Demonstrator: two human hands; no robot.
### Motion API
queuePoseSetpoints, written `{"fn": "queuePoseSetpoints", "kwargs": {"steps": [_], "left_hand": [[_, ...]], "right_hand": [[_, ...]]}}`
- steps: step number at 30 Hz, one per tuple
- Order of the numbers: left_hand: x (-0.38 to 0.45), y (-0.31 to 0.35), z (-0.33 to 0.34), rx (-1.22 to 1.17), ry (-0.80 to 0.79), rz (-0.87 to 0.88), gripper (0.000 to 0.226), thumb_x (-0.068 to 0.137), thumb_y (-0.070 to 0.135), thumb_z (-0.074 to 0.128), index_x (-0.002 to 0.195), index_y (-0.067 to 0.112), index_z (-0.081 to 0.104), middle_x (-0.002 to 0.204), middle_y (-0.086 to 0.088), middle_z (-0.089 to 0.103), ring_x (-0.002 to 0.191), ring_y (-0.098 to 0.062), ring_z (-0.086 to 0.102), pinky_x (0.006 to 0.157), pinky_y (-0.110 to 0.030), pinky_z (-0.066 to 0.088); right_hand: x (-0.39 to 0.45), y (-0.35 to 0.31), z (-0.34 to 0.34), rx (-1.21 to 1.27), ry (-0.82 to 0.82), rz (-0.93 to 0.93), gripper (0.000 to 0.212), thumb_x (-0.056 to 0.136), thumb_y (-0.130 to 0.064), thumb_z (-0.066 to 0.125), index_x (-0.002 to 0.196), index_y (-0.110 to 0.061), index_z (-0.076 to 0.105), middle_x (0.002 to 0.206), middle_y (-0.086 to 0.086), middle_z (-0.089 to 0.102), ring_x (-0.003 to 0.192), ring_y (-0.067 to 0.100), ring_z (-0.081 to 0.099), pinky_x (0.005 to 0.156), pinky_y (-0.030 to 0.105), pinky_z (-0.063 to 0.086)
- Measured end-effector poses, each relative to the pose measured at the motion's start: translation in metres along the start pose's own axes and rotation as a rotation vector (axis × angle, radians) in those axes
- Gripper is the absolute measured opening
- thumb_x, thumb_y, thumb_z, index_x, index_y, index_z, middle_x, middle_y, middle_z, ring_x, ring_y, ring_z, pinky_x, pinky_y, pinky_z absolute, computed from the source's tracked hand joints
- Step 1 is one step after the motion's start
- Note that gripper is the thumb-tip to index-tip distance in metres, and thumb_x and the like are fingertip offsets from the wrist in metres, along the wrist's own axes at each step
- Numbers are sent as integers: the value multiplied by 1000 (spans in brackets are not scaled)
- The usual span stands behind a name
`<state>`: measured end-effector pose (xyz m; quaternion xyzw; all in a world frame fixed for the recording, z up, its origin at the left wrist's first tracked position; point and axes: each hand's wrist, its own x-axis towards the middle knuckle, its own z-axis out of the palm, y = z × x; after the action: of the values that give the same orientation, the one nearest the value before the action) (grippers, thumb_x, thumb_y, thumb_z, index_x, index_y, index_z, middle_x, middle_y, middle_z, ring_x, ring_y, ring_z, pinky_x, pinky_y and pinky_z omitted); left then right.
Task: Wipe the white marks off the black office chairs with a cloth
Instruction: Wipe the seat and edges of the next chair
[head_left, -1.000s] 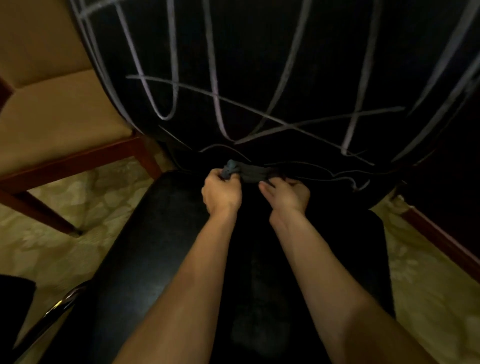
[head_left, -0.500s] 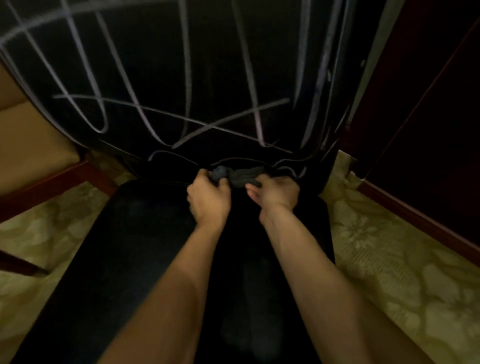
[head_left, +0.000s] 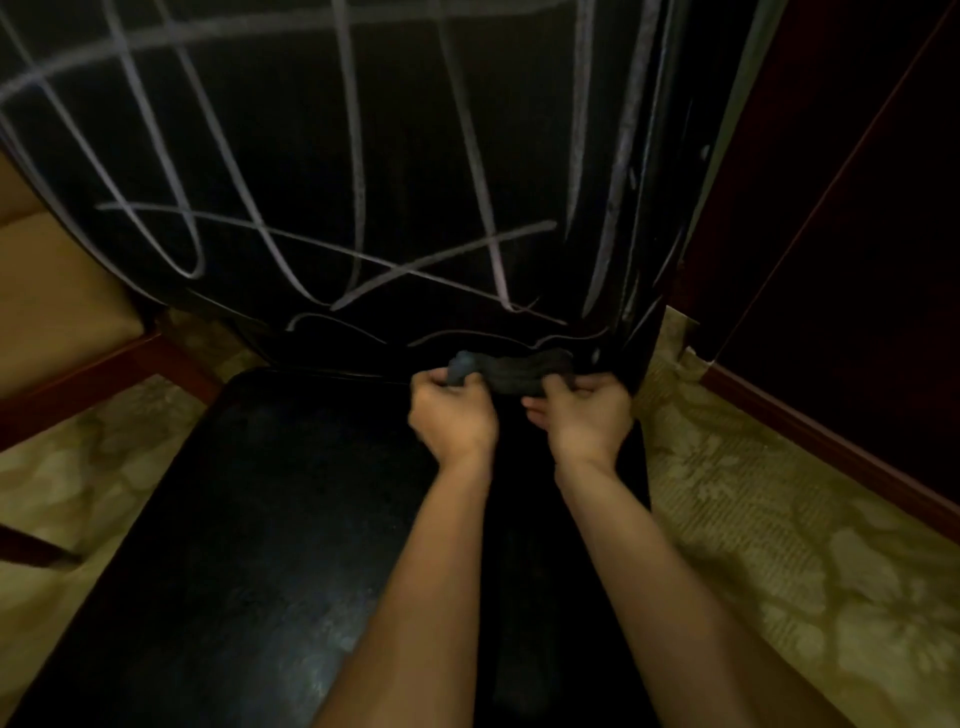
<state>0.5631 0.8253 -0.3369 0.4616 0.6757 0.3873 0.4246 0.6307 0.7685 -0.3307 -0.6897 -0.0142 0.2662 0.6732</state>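
One black office chair (head_left: 291, 519) fills the view, its backrest (head_left: 395, 156) crossed by many looping white marks (head_left: 358, 171); no writing or brand can be read. One dark cloth (head_left: 511, 371) lies bunched at the foot of the backrest, where it meets the seat. Two hands hold it: the left hand (head_left: 452, 415) grips its left end with curled fingers, the right hand (head_left: 584, 415) pinches its right end. One tan chair (head_left: 57, 291) stands left of the backrest on patterned carpet (head_left: 779, 545)
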Motion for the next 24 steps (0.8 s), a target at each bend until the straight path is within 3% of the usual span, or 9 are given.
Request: {"fn": "queuePoseSetpoints", "kwargs": {"steps": [3,7,13,16,20,24], "left_hand": [[21,-3,-12,-15,68,18,26,84,16,74,99,15,53,73,4,61,86,-27,69,87,-39,55],[-7,6,4,66,29,153,24,84,15,73,99,13,55,70,7,55,92,-28,64,89,-35,49],[-55,3,34,-89,-61,97,21,83,13,73,88,16,53,67,6,59,74,-22,66,80,-35,54],[-37,-8,25,-99,-42,56,21,82,14,74,85,18,53,64,2,63,68,-27,69,76,-44,58],[-10,-8,5,7,-7,10,16,87,18,71,94,12,58,76,-1,65,78,-25,69,83,-41,57],[-35,5,13,157,-119,220,16,86,17,70,93,13,57,87,-8,71,88,-29,70,85,-38,54]], "right_hand": [[-15,-5,20,-8,-57,-35,25,88,-6,68,78,-19,49,62,-2,64,59,20,72,65,40,62],[-1,-8,-5,-34,19,-69,23,86,-10,68,76,-18,50,66,6,69,55,21,71,61,43,61],[11,-16,-49,-217,163,-304,25,87,-19,68,73,-27,48,62,-2,66,51,13,69,60,42,60],[5,-10,-31,-190,97,-311,24,84,-20,67,76,-29,46,65,-1,67,55,14,70,63,48,60],[-6,-3,-8,-107,-13,-227,25,85,-10,69,76,-22,49,60,-4,65,57,13,71,68,49,61],[12,-10,-39,-89,65,-246,27,86,-11,68,76,-25,48,58,-2,63,55,17,71,65,52,60]]}}
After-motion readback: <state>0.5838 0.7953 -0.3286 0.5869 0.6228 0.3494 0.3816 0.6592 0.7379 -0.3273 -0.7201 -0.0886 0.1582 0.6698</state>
